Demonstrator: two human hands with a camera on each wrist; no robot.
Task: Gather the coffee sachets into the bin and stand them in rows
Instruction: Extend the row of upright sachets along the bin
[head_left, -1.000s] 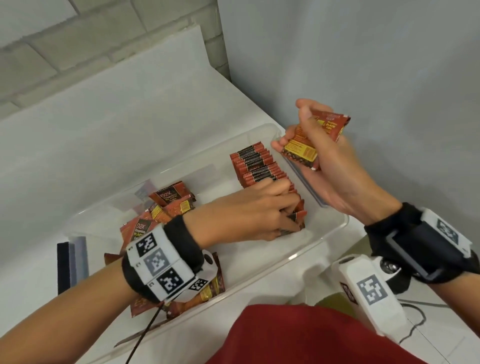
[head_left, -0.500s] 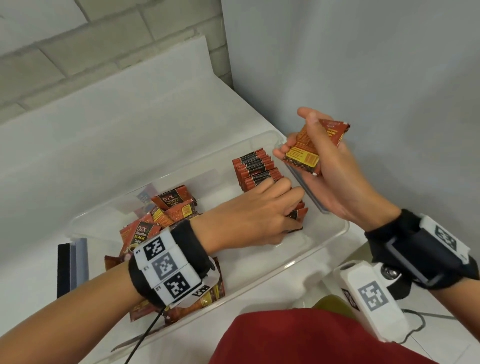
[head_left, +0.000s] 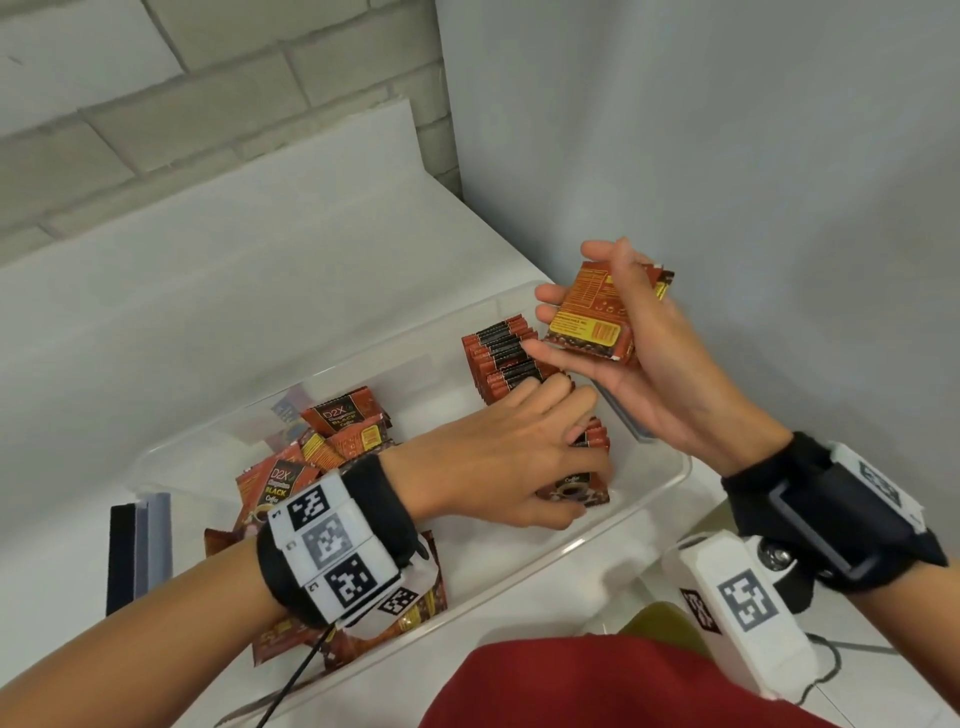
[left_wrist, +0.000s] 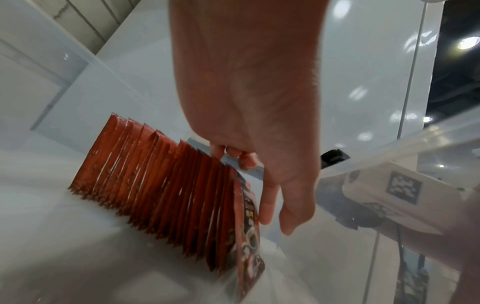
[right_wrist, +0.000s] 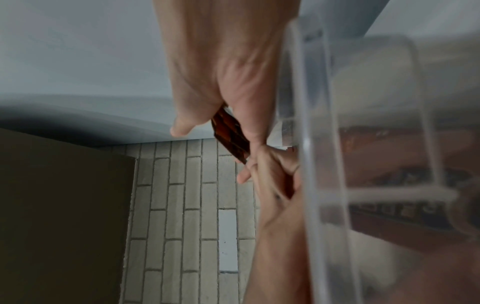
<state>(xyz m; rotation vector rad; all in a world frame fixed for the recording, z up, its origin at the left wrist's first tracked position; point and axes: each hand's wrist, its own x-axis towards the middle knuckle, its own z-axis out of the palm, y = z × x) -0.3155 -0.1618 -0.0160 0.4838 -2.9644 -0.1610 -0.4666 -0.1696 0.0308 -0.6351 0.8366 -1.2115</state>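
While the clear plastic bin (head_left: 670, 480) sits on the white tabletop (head_left: 218, 291), both of my hands work at its right end. Inside it are two groups of coffee sachets: a row of standing sachets (head_left: 501, 358) packed upright on their edges along the right side, and a loose heap of sachets (head_left: 332, 441) lying flat and overlapping at the left end. The heap is partly covered by my left wrist band, so I cannot count it; I make out at least six. The left wrist view shows the row (left_wrist: 161, 185) as about twenty thin red edges, too tightly packed to number exactly.

My left hand (head_left: 511, 457) lies over the near end of the row, fingers curled down onto the sachet tops and the thumb against the front sachet (head_left: 571, 491), whose printed face points toward me. I cannot tell whether that grip pinches a single sachet or merely presses the row together.

My right hand (head_left: 639, 358) is raised above the bin's right rim, its grip closed around a small stack of sachets (head_left: 592, 325), thumb across the top, fingertips under the left edge. How many are in that stack is hidden. The right wrist view is blurred and shows only a dark sliver of the stack (right_wrist: 228, 133).
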